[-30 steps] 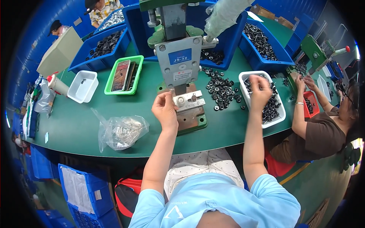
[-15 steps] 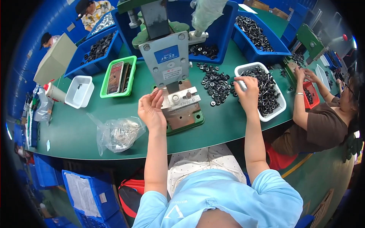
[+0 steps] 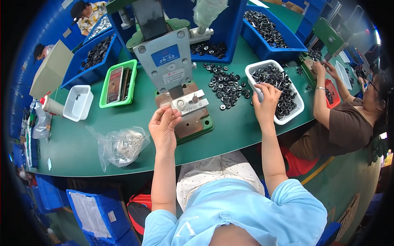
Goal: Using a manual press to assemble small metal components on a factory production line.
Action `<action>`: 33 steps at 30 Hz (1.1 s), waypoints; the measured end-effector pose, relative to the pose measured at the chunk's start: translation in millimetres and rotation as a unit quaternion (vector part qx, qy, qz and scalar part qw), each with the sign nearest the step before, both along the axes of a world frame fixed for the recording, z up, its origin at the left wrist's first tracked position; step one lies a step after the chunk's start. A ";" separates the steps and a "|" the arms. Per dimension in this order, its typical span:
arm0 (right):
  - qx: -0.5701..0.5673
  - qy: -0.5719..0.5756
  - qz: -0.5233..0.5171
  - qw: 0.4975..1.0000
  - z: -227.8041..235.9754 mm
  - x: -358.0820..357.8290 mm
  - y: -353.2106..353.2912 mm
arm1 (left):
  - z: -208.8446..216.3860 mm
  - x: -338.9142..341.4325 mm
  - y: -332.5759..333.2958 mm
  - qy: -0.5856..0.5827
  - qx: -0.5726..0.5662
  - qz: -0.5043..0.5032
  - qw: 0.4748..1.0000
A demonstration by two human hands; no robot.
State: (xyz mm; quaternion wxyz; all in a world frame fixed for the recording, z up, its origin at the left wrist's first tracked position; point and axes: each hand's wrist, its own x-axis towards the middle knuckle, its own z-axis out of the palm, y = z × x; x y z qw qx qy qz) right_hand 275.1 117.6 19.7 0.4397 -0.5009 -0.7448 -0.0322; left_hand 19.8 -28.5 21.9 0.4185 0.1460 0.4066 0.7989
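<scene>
My left hand (image 3: 165,127) is closed in a pinch just left of the metal fixture (image 3: 189,102) of a green bench press (image 3: 174,61). Whatever its fingertips hold is too small to make out. My right hand (image 3: 266,102) hangs over the left rim of a white bin (image 3: 298,107), its fingers bent, with a gap between thumb and forefinger. Inside the bin lie many black round parts with metal pins (image 3: 284,92). Left of that bin, loose black round parts (image 3: 225,88) are spread on the green table (image 3: 230,135).
A clear plastic bag of metal pins (image 3: 127,145) lies left of my left forearm. Beyond it stand a green tray (image 3: 130,88), a small white tray (image 3: 78,102) and blue bins (image 3: 269,47) of parts. At the right, a co-worker (image 3: 344,110) handles parts at another press.
The view has shifted slightly. My right hand's fingers have bent inward at the bin's edge. My left hand stays pinched beside the fixture.
</scene>
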 end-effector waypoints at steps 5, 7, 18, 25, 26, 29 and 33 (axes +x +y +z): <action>-0.086 0.042 0.141 0.985 4.6 -3.3 -29.3 | -0.9 0.9 2.9 0.034 0.010 -0.024 0.999; -0.148 -0.004 0.153 0.977 -12.7 0.1 -30.9 | 1.9 6.6 5.6 0.076 0.006 -0.012 0.997; -0.140 -0.107 0.103 0.979 -49.9 -1.2 -23.0 | -6.0 -0.2 30.2 0.231 -0.003 0.057 0.971; -0.141 -0.057 0.080 0.985 -46.8 6.8 -25.1 | -3.4 6.4 37.9 0.180 0.045 0.108 0.977; -0.160 -0.033 0.090 0.983 -46.3 8.2 -23.6 | -5.2 6.7 38.2 0.175 0.056 0.110 0.977; -0.125 -0.034 0.095 0.987 -50.0 15.0 -10.4 | -8.3 8.9 42.9 0.171 0.045 0.099 0.979; -0.153 -0.044 0.094 0.983 -57.1 14.1 -1.3 | -8.0 4.4 33.5 0.169 0.030 0.089 0.981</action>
